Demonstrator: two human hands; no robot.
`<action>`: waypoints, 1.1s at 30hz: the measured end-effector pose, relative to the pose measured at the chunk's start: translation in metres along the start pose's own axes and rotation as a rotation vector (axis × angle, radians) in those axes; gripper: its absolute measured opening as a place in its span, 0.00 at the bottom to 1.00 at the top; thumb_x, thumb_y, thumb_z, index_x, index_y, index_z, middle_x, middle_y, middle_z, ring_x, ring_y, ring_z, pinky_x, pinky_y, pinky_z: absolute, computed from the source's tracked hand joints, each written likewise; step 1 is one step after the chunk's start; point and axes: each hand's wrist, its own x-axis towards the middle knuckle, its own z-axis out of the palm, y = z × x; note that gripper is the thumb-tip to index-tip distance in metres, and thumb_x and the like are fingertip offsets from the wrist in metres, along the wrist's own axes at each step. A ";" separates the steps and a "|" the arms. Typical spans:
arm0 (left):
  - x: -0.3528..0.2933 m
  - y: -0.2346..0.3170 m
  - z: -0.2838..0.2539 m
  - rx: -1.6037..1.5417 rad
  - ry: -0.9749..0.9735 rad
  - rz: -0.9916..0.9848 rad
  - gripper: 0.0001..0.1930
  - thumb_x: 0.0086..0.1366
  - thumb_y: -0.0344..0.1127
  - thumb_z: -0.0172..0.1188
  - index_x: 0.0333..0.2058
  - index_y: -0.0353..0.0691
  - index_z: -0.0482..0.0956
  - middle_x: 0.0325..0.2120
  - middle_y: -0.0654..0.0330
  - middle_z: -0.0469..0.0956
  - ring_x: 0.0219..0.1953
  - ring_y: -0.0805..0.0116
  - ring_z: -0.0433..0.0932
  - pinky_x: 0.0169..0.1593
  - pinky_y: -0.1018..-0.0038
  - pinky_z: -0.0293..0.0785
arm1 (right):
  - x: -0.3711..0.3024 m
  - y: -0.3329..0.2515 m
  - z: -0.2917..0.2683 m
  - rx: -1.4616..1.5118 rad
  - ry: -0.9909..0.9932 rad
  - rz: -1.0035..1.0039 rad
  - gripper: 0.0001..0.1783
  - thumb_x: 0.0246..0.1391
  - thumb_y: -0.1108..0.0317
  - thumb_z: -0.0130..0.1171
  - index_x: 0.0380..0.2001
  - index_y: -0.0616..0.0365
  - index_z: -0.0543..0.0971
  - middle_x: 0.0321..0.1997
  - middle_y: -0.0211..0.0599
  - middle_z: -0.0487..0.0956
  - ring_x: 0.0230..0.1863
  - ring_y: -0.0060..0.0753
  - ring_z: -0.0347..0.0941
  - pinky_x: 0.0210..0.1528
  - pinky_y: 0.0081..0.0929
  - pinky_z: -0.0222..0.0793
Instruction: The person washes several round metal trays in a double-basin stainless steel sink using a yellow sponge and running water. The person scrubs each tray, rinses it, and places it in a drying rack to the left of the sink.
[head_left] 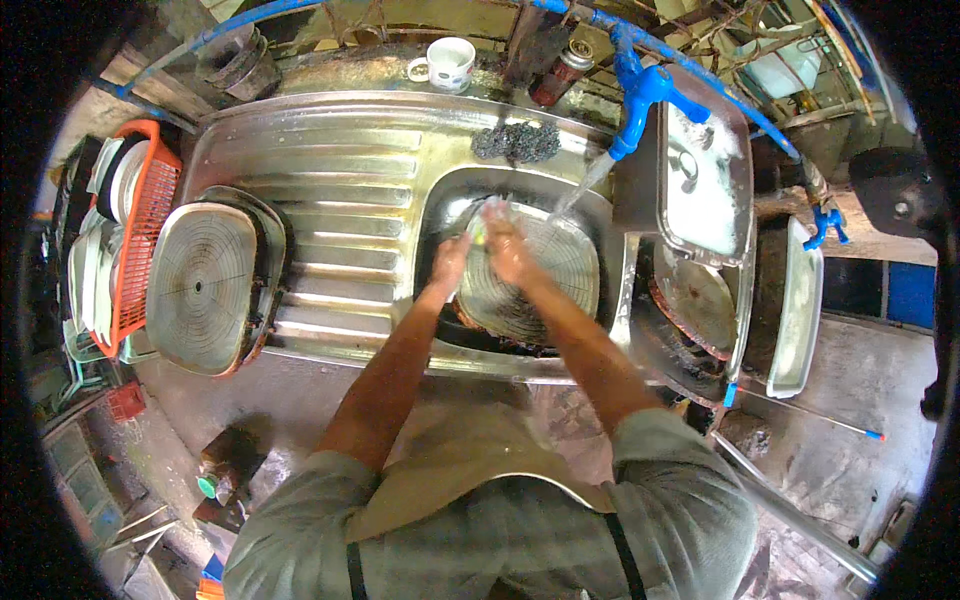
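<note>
Blue tap (640, 95); orange basket (150, 215); ridged silver tray (535, 275).

A rough outdoor dishwashing area: a steel sink (360, 190) with ribbed drainboard, blue tap (640, 100) running, metal trays (205, 285) stacked left and right, an orange dish rack (145, 225) far left.

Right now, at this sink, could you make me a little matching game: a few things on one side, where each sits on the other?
Things:
1. white cup
2. orange basket
3. dark scouring pad
4. round ribbed metal tray

Places:
A. in the basin, under both hands
B. far left, holding dishes
C. on the back ledge behind the sink
D. on the steel just behind the basin

Pairs: 1-C, 2-B, 3-D, 4-A
</note>
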 end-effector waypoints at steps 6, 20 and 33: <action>0.007 -0.027 -0.015 0.085 0.094 0.099 0.21 0.62 0.41 0.59 0.48 0.31 0.78 0.37 0.48 0.82 0.38 0.56 0.79 0.48 0.63 0.71 | -0.045 0.017 -0.037 -0.247 -0.288 0.259 0.35 0.62 0.66 0.50 0.71 0.59 0.57 0.78 0.48 0.51 0.78 0.57 0.39 0.76 0.52 0.38; 0.004 -0.003 -0.009 0.146 0.124 -0.008 0.38 0.71 0.66 0.44 0.35 0.28 0.80 0.28 0.54 0.77 0.34 0.62 0.71 0.45 0.62 0.69 | -0.013 0.009 0.001 0.023 -0.258 0.243 0.28 0.55 0.65 0.52 0.60 0.61 0.72 0.57 0.56 0.76 0.57 0.57 0.72 0.61 0.50 0.66; -0.007 0.006 -0.016 0.096 0.138 0.011 0.20 0.64 0.42 0.59 0.44 0.29 0.80 0.35 0.52 0.82 0.38 0.64 0.77 0.47 0.65 0.71 | -0.175 -0.032 -0.102 -0.629 -0.088 0.305 0.11 0.52 0.61 0.59 0.34 0.51 0.85 0.67 0.49 0.68 0.74 0.60 0.50 0.70 0.67 0.43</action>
